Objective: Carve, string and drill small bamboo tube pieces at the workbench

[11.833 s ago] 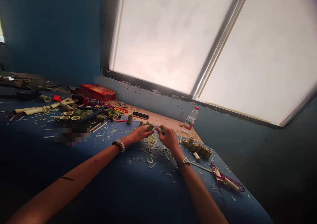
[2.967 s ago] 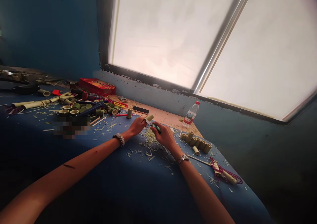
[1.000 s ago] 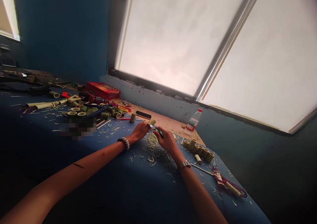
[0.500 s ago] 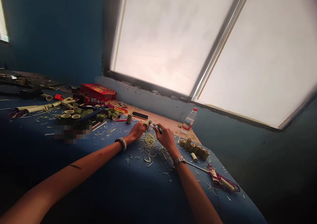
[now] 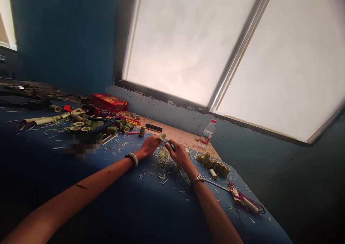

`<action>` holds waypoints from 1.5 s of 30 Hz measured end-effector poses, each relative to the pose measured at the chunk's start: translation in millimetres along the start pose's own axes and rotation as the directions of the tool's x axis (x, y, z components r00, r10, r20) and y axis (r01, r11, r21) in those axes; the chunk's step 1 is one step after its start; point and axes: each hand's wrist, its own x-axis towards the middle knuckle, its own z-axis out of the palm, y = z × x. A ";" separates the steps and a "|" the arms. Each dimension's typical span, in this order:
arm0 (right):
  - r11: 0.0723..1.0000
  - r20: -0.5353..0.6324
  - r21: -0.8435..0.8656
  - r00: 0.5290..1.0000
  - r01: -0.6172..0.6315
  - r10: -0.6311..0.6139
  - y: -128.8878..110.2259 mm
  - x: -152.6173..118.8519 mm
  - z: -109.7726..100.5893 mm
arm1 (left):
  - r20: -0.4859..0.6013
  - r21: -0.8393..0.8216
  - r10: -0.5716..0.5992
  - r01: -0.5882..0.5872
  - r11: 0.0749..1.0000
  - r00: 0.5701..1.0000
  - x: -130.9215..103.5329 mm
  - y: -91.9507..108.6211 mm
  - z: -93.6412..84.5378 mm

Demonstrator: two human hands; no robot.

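Observation:
My left hand point(image 5: 150, 145) is closed round a short bamboo tube point(image 5: 162, 136), its end poking up past the fingers. In my right hand point(image 5: 178, 152) is a green-handled peeler point(image 5: 170, 145); its pale metal head meets the tube, though its exact shape is too small to make out. Beneath both hands lies a heap of thin bamboo shavings point(image 5: 165, 158) on the blue table cover point(image 5: 151, 208). One bamboo piece point(image 5: 142, 131) stands upright to the left of my left hand.
Right of my hands stand several bamboo tubes point(image 5: 215, 165) and a water bottle point(image 5: 207, 134). A purple cord bundle point(image 5: 244, 200) lies nearer the right edge. Leftward are a dark phone point(image 5: 153, 128), a red box point(image 5: 109, 102), more bamboo pieces point(image 5: 78, 129) and tools.
The whole view has shifted slightly down and right. The peeler's head has moved a little along the tube, and the tube's end shows more plainly; both grips stay the same.

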 end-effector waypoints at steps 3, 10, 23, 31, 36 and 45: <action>0.999 0.027 -0.044 0.999 0.018 -0.017 -1.6 0.1 -0.1 | -0.018 0.067 -0.008 0.009 0.998 1.000 -0.9 0.9 -0.6; 0.988 0.004 -0.152 1.000 -0.004 0.004 -5.4 -2.2 -2.8 | -0.043 0.189 0.007 0.001 0.982 0.999 -2.6 5.5 -5.5; 0.928 -0.285 0.047 0.886 -0.369 0.366 48.3 2.5 -33.4 | -0.081 0.107 0.014 -0.006 0.994 0.997 -10.5 9.7 -10.3; 0.997 -0.074 0.071 0.997 -0.029 0.034 13.0 1.4 -4.7 | -0.049 -0.040 -0.054 0.052 0.998 0.997 -2.7 1.2 -3.3; 0.999 0.001 0.013 1.000 0.031 -0.031 -0.3 0.4 -0.5 | -0.028 -0.040 -0.026 0.025 0.999 0.999 -2.2 -0.4 0.4; 0.997 -0.030 -0.038 0.997 0.066 -0.067 -8.6 -1.4 2.5 | -0.035 0.007 -0.050 0.050 0.999 0.998 -4.9 9.6 -2.6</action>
